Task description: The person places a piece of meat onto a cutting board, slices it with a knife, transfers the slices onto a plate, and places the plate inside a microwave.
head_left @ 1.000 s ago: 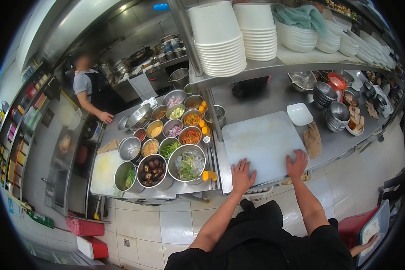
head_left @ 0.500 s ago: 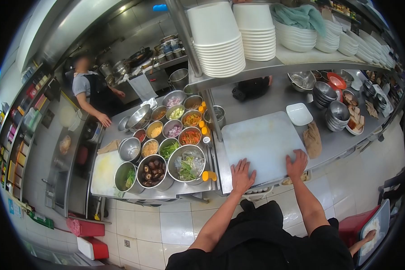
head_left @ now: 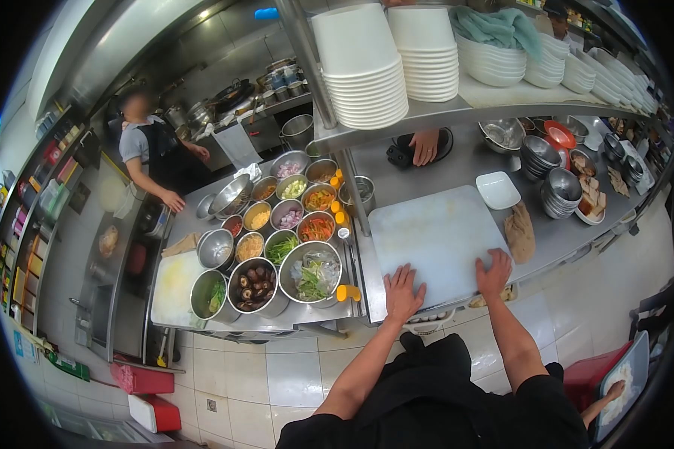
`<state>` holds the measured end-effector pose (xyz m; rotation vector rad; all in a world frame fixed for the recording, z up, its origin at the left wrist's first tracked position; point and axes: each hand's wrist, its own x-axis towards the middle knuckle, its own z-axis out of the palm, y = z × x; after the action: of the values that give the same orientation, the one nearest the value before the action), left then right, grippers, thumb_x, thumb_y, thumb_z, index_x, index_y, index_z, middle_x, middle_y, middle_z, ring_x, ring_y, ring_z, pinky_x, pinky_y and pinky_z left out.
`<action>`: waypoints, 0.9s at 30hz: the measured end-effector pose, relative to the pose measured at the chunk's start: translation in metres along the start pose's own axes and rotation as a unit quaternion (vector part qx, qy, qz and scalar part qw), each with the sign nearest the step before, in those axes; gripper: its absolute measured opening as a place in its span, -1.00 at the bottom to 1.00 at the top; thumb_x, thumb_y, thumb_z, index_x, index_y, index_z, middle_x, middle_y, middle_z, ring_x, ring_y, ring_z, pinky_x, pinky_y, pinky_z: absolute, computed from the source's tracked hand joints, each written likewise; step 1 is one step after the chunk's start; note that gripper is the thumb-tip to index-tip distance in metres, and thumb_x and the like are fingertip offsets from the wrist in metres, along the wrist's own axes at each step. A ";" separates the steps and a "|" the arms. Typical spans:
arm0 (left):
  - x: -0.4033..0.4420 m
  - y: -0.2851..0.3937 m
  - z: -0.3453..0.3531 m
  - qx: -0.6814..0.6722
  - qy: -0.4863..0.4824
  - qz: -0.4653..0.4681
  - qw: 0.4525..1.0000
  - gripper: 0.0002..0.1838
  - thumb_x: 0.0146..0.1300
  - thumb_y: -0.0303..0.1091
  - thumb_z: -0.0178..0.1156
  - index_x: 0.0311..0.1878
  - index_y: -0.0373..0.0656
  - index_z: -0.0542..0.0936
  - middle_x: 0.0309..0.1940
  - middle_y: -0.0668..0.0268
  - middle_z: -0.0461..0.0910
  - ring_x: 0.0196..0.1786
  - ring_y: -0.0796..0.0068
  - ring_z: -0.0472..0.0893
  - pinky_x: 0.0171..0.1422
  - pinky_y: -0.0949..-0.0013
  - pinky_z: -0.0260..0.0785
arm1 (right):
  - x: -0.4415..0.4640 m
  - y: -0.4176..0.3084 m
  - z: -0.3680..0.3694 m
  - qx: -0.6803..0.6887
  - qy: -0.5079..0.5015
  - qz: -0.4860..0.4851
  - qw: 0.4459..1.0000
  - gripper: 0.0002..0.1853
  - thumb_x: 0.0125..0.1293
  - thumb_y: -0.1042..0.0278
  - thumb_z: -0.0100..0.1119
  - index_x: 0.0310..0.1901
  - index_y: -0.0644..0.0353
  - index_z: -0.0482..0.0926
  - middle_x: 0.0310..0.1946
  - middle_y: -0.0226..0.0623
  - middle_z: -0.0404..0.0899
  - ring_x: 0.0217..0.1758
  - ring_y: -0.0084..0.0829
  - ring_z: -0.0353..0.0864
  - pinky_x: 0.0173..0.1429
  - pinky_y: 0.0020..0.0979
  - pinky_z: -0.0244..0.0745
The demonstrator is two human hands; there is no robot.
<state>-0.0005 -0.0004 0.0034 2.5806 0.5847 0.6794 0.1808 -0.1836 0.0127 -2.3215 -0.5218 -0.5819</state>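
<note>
A large white cutting board (head_left: 434, 224) lies on the steel counter in front of me. My left hand (head_left: 404, 295) rests on its near left corner, fingers spread and holding nothing. Near the right corner my right hand (head_left: 494, 273) lies on the board with fingers apart, also without anything in it. Just past the board's right side are a crumpled brown cloth (head_left: 520, 233) and a square white dish (head_left: 498, 190).
Steel pots of cut vegetables, one with mushrooms (head_left: 255, 286), crowd the left counter. Stacked white bowls (head_left: 365, 93) fill the overhead shelf; metal bowls (head_left: 559, 193) stand right. A co-worker (head_left: 157, 146) stands left. Another person's hand (head_left: 425, 147) is across the counter; another arm (head_left: 603, 404) reaches a tub.
Another person's hand has appeared under the shelf across the counter, and a person's head now shows at the upper right. The left co-worker has shifted slightly. My hands have not moved.
</note>
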 end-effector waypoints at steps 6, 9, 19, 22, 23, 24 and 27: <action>0.000 0.000 -0.001 -0.006 -0.015 -0.008 1.000 -0.45 0.30 -0.04 0.15 0.22 -0.24 0.53 0.38 0.12 0.38 0.47 0.09 0.27 0.53 -0.17 -0.10 | 0.000 0.001 0.000 -0.002 -0.005 0.004 1.000 -0.56 0.04 0.23 0.36 -0.02 0.11 0.51 0.08 -0.22 0.47 0.25 -0.11 0.34 0.31 -0.08 0.18; 0.000 0.000 0.001 -0.002 -0.005 -0.004 1.000 -0.46 0.28 -0.04 0.18 0.20 -0.22 0.54 0.36 0.13 0.40 0.46 0.09 0.28 0.52 -0.18 -0.08 | 0.000 0.000 0.000 -0.003 -0.005 0.005 1.000 -0.56 0.05 0.23 0.36 -0.02 0.11 0.51 0.08 -0.22 0.47 0.25 -0.12 0.34 0.32 -0.08 0.18; 0.001 -0.001 0.001 -0.001 -0.009 -0.006 1.000 -0.46 0.27 -0.03 0.21 0.19 -0.21 0.54 0.36 0.14 0.40 0.46 0.08 0.28 0.52 -0.18 -0.08 | 0.001 -0.001 -0.001 -0.007 -0.013 0.014 1.000 -0.56 0.04 0.24 0.37 -0.02 0.11 0.51 0.09 -0.23 0.47 0.27 -0.12 0.33 0.32 -0.08 0.19; 0.000 0.000 0.000 -0.004 -0.003 -0.005 1.000 -0.47 0.27 -0.06 0.17 0.19 -0.23 0.54 0.35 0.12 0.41 0.45 0.09 0.30 0.51 -0.19 -0.06 | 0.000 -0.001 -0.001 -0.004 -0.008 0.011 1.000 -0.56 0.04 0.24 0.37 -0.03 0.11 0.51 0.09 -0.23 0.47 0.26 -0.12 0.34 0.32 -0.07 0.19; 0.000 0.000 0.000 -0.004 -0.003 -0.005 1.000 -0.47 0.27 -0.06 0.17 0.19 -0.23 0.54 0.35 0.12 0.41 0.45 0.09 0.30 0.51 -0.19 -0.06 | 0.000 -0.001 -0.001 -0.004 -0.009 0.010 1.000 -0.56 0.04 0.24 0.37 -0.03 0.11 0.51 0.09 -0.23 0.47 0.26 -0.12 0.34 0.32 -0.07 0.19; 0.000 0.000 0.000 -0.006 -0.003 -0.004 1.000 -0.47 0.27 -0.05 0.17 0.19 -0.23 0.54 0.35 0.12 0.41 0.45 0.09 0.29 0.51 -0.19 -0.07 | 0.000 -0.001 -0.001 -0.003 -0.006 0.007 1.000 -0.56 0.03 0.24 0.37 -0.03 0.10 0.51 0.08 -0.23 0.48 0.26 -0.11 0.34 0.31 -0.07 0.19; 0.000 0.000 0.000 -0.006 -0.003 -0.004 1.000 -0.46 0.27 -0.05 0.16 0.19 -0.23 0.54 0.36 0.12 0.40 0.46 0.09 0.29 0.52 -0.18 -0.08 | 0.000 0.000 0.000 -0.002 0.000 0.002 1.000 -0.56 0.03 0.25 0.37 -0.03 0.10 0.51 0.08 -0.23 0.48 0.26 -0.11 0.34 0.30 -0.07 0.19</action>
<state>-0.0003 -0.0008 0.0031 2.5666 0.5874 0.6697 0.1805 -0.1839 0.0123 -2.3271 -0.5159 -0.5804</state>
